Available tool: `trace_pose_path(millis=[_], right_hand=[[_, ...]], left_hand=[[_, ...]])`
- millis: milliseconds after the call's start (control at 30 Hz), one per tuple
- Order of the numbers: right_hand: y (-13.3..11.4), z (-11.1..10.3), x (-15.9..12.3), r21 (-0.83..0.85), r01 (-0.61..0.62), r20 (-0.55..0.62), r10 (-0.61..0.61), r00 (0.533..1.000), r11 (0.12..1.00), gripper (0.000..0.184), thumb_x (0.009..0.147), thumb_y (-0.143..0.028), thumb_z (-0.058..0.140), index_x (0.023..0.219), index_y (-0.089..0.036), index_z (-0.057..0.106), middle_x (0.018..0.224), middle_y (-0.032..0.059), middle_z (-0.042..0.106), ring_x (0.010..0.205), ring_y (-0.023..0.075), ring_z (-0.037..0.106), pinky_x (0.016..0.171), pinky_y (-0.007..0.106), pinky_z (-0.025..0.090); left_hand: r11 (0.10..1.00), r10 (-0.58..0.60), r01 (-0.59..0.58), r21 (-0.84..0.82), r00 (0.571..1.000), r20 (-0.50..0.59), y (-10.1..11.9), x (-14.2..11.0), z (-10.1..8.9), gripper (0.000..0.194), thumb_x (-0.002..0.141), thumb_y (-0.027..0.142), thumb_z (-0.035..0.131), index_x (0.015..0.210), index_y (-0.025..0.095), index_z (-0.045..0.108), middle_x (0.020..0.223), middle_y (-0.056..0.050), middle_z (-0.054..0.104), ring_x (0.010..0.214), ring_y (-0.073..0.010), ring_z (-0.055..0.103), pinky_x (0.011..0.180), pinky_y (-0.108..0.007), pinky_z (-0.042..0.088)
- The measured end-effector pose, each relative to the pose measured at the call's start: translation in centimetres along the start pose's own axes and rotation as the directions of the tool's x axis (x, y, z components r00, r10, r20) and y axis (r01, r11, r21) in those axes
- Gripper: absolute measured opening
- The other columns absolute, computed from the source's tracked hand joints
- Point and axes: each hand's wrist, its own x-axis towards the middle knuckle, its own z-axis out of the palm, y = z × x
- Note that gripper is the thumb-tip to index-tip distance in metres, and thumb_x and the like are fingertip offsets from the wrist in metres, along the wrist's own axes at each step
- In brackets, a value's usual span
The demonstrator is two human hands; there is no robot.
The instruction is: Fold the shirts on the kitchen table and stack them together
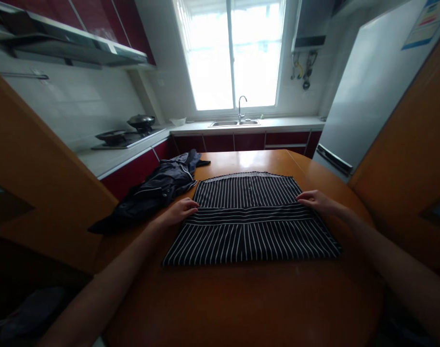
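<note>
A black garment with white stripes (220,241) lies folded and spread flat in front of me. Its stripes run lengthwise, except across a waist band where they run sideways; small buttons show in the middle of the upper part. My left hand (182,210) is closed in a pinch at the garment's left edge, beside the band. At the opposite edge, level with the band, the fingers of my right hand (316,200) pinch the cloth. Both forearms reach in from the lower corners.
On the wooden table (241,303), a heap of dark clothing (158,185) lies to the left. Beyond stand a counter with a sink (234,123) and a stove with pans (111,137). A fridge (371,82) is at the right, and wooden door panels flank both sides.
</note>
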Motion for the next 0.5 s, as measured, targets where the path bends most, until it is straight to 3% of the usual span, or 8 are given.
trace_pose_path(millis=[133, 300, 500], right_hand=[[0.9, 0.0, 0.5, 0.005, -0.05, 0.104, 0.049, 0.993, 0.999, 0.057, 0.075, -0.07, 0.067, 0.096, -0.018, 0.078, 0.099, 0.0088, 0.077, 0.092, 0.0274, 0.069, 0.086, 0.038, 0.054], [1.5, 0.2, 0.5, -0.021, -0.03, 0.126, 0.033, 0.992, 0.999, 0.059, 0.074, -0.072, 0.068, 0.088, -0.016, 0.078, 0.086, 0.0075, 0.075, 0.08, 0.0236, 0.066, 0.076, 0.034, 0.051], [1.5, -0.5, 0.8, 0.004, -0.018, 0.031, 0.018, 0.999, 1.0, 0.059, 0.077, -0.072, 0.066, 0.085, -0.014, 0.077, 0.081, 0.0082, 0.074, 0.077, 0.0234, 0.063, 0.072, 0.033, 0.048]], left_hand=[[0.999, 0.028, -0.028, -0.016, 1.0, 0.003, -1.2, 0.8, 0.5, 0.052, 0.085, 0.067, 0.059, 0.092, 0.018, 0.071, 0.087, -0.005, 0.064, 0.081, -0.0204, 0.062, 0.075, -0.031, 0.051], [0.996, 0.075, -0.073, -0.041, 0.996, 0.038, -0.4, 1.0, 0.8, 0.047, 0.089, 0.063, 0.057, 0.08, 0.017, 0.068, 0.086, -0.005, 0.063, 0.082, -0.0196, 0.061, 0.08, -0.03, 0.049], [0.997, -0.042, 0.034, -0.068, 0.991, -0.127, -0.1, 0.9, 0.7, 0.045, 0.09, 0.061, 0.055, 0.086, 0.018, 0.067, 0.084, -0.003, 0.069, 0.082, -0.0209, 0.064, 0.08, -0.03, 0.049]])
